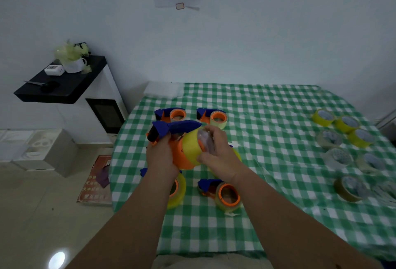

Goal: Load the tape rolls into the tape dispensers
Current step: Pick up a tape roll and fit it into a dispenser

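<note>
My left hand (161, 154) grips the dispenser (171, 133) above the table (267, 183); my right hand (216, 153) holds a yellow tape roll (191, 148) against it.

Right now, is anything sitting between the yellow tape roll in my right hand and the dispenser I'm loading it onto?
Nothing visible. The right hand holds the yellow tape roll directly against the orange hub of the dispenser, which the left hand grips.

One head-worn wide-angle view, looking forward and down across the checked tabletop (278, 140), close above it, wall at twelve o'clock.
</note>
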